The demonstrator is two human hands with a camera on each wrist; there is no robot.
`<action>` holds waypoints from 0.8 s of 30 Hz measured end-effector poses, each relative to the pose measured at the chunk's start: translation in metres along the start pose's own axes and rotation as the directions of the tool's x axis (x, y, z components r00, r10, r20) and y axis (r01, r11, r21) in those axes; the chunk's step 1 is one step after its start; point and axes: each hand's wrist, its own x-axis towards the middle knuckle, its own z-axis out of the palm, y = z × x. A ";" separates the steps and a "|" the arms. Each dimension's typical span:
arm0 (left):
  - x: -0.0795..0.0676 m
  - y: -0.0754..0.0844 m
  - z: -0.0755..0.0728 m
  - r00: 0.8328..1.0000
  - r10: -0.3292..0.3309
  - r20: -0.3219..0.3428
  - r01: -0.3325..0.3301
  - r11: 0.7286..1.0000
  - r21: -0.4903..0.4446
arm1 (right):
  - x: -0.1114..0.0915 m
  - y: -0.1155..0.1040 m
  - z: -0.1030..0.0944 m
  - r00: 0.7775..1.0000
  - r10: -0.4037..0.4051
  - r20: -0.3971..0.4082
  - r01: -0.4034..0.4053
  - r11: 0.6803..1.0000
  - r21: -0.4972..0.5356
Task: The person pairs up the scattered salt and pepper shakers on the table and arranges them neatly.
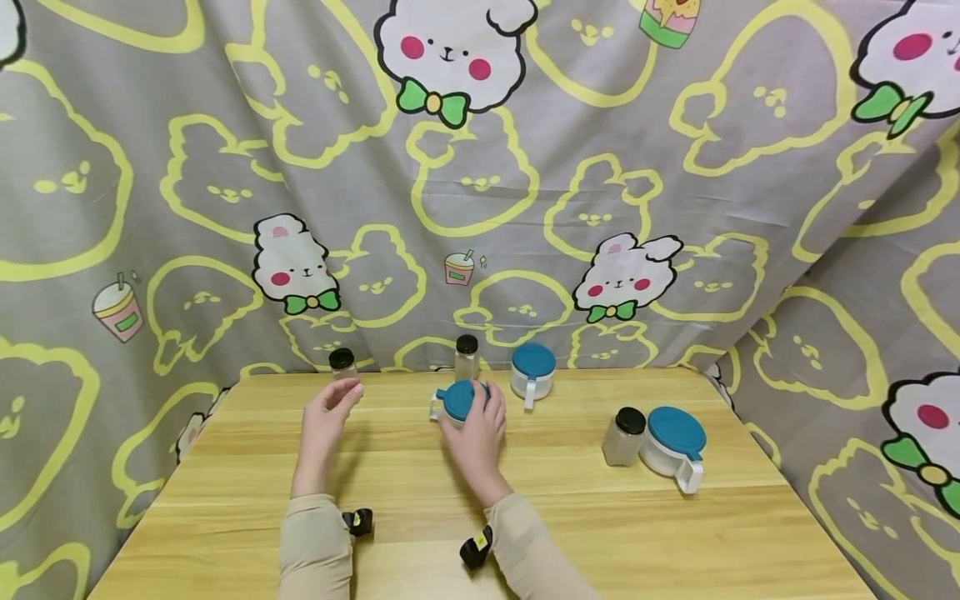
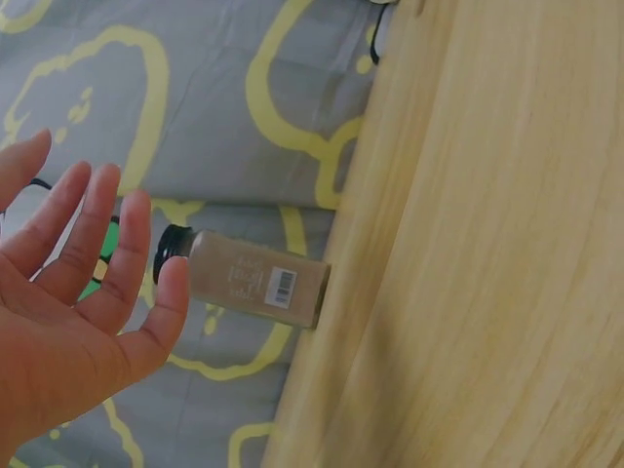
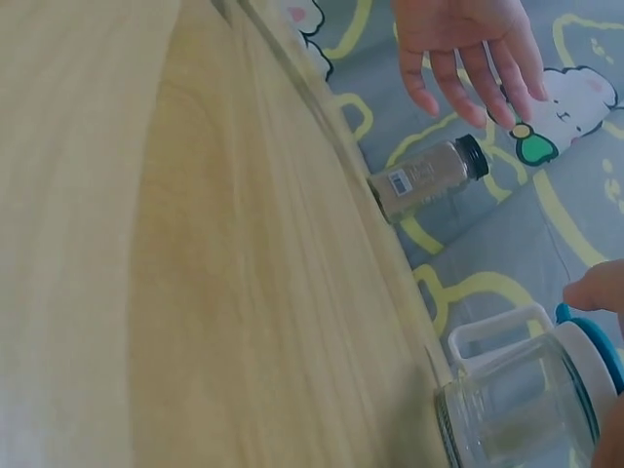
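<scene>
My right hand [image 1: 480, 429] grips a glass jar [image 3: 517, 409] from its right side, thumb and fingers around its blue lid [image 1: 459, 400]. A white handle [image 3: 497, 331] sticks out on the jar's left, and the jar's base is on or very near the tabletop. My left hand [image 1: 326, 417] holds nothing, its fingers loosely bent with gaps between them. Just beyond it, a black-capped bottle [image 2: 258, 278] of brownish contents stands near the table's back edge, a barcode label on its side. Hand and bottle look apart in the left wrist view.
Another black-capped bottle [image 1: 467, 358] stands behind the gripped jar. Beside it is a second blue-lidded jar [image 1: 533, 371]. On the right, a third bottle [image 1: 622, 437] stands close against a larger blue-lidded jar [image 1: 671, 442]. A patterned curtain [image 1: 495, 208] hangs behind the wooden table [image 1: 420, 500].
</scene>
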 end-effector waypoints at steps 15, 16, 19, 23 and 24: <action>0.009 -0.023 0.004 1.000 -0.008 -0.006 0.008 1.000 -0.019 | 0.008 0.012 0.002 0.998 0.051 -0.031 -0.051 0.999 -0.001; 0.009 -0.024 0.003 1.000 -0.010 -0.007 0.010 1.000 -0.024 | 0.009 0.013 0.002 0.999 0.047 -0.025 -0.047 0.999 0.002; 0.012 -0.027 0.002 1.000 -0.022 -0.011 0.021 0.999 -0.033 | 0.012 0.014 0.000 0.999 0.034 -0.003 -0.033 0.999 0.024; 0.015 -0.033 0.001 0.999 -0.038 -0.034 0.037 0.998 -0.042 | 0.014 0.018 -0.001 0.999 0.017 0.034 -0.018 0.999 0.043; 0.015 -0.034 0.001 0.998 -0.044 -0.044 0.042 0.998 -0.042 | 0.015 0.019 -0.002 0.999 0.007 0.040 -0.009 0.999 0.052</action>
